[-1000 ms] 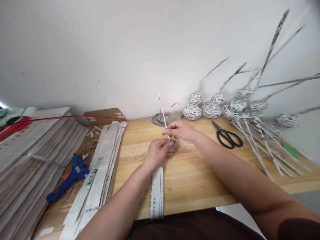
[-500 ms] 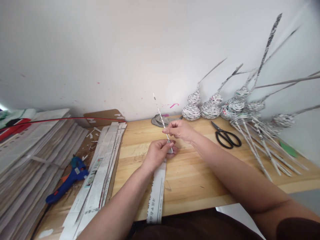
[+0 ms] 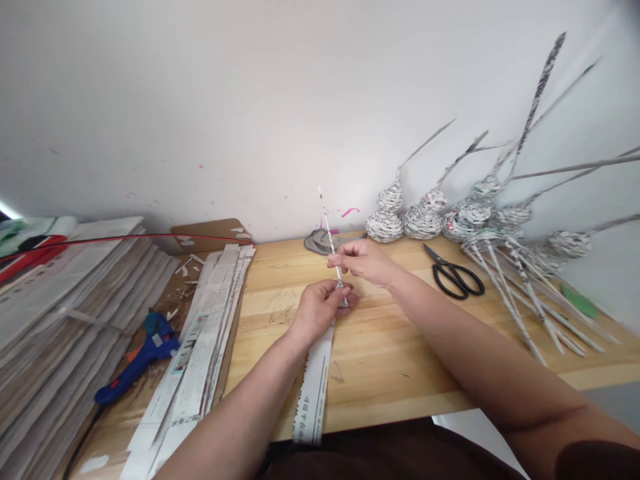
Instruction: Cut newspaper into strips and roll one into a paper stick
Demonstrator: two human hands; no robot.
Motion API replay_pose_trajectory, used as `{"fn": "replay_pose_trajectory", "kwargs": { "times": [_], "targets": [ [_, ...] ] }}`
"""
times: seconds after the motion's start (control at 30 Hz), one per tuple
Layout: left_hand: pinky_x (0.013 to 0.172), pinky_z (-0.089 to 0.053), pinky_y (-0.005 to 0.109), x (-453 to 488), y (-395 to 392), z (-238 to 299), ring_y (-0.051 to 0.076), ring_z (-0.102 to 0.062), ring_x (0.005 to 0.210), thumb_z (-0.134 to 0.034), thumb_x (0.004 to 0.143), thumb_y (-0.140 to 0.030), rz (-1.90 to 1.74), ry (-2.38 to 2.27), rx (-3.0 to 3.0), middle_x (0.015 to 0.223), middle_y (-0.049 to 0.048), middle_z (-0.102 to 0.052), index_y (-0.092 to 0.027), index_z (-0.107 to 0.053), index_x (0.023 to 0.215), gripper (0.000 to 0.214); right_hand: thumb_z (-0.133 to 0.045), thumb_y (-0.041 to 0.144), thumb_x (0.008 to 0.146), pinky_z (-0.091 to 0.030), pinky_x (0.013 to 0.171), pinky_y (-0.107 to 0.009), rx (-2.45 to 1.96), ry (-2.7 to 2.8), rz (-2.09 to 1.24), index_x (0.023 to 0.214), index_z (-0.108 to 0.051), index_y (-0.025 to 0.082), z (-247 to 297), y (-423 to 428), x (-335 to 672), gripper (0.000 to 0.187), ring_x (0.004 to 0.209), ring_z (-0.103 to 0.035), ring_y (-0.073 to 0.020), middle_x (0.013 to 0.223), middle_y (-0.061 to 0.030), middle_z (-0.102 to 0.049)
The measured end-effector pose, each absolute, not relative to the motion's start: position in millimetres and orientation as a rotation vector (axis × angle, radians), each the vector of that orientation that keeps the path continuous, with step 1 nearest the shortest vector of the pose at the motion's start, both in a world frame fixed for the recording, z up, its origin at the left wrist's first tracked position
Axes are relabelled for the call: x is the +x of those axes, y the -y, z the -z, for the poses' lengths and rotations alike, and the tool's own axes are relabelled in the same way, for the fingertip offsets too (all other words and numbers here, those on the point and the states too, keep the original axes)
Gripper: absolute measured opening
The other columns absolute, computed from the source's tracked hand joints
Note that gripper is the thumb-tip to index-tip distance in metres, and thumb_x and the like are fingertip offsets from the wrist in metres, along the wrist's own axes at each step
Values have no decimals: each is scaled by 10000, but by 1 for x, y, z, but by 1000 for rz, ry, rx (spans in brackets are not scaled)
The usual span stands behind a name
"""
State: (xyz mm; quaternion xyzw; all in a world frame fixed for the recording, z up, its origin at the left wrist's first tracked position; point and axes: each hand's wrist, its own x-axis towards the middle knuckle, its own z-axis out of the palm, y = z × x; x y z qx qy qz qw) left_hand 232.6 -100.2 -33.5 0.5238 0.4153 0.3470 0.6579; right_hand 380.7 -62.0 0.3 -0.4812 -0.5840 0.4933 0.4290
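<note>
Between both hands stands a thin rolled newspaper tube (image 3: 327, 223), its free end pointing up toward the wall. My right hand (image 3: 365, 262) pinches the tube partway along, thumb against fingers. Lower down, my left hand (image 3: 320, 307) is closed around the point where the tube meets a flat newspaper strip (image 3: 314, 393). The strip runs from under the left hand down to the table's front edge. Part of the tube and the strip's upper end are hidden by the fingers.
Woven newspaper gourds (image 3: 384, 225) with long stems stand along the wall. Black scissors (image 3: 455, 272) and loose paper tubes (image 3: 525, 300) lie at right. On the left are cut newspaper strips (image 3: 200, 333), a blue glue gun (image 3: 150, 353) and stacked newspapers (image 3: 75, 313). A grey coiled item (image 3: 316, 243) lies behind the hands.
The tube's upper end has swung slightly right and now leans less. Both hands keep their grips, and the strip has been drawn slightly upward. The whole view has shifted a little.
</note>
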Motion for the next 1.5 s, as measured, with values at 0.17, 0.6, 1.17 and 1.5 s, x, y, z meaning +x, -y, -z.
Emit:
{"fn": "replay_pose_trajectory", "kwargs": {
  "times": [0.17,0.6,1.17,1.5],
  "targets": [
    [745,-587,331,232,101,38,160,-672,765,-622,830,-275,-805,-953,1240,771,62,-704,-125,-692,930,193,-798,483,618,-335,502,-231,-1233,1448,-1101,591,-622,154,2,61,378,374,536,-457,-87,614,-7,-629],
    [752,-580,315,233,103,34,157,-693,769,-634,840,-272,-805,-873,1180,837,81,-728,-130,-678,951,185,-817,466,605,-229,432,-219,-1183,1387,-1353,649,-653,142,7,58,387,366,458,-386,-56,533,30,-549],
    [695,-573,291,231,101,33,149,-686,725,-640,831,-254,-781,-908,1117,774,64,-711,-123,-671,936,170,-407,459,954,-453,694,-290,-1311,1787,-742,1016,-724,155,10,53,390,444,759,-612,-187,860,-71,-694],
    [662,-565,256,227,99,28,151,-695,761,-634,845,-292,-770,-852,1111,872,85,-731,-137,-625,1088,288,-538,293,891,-367,928,-406,-1805,1978,-103,1312,-584,99,52,32,401,466,1082,-504,-335,1142,-203,-633]
  ]
}}
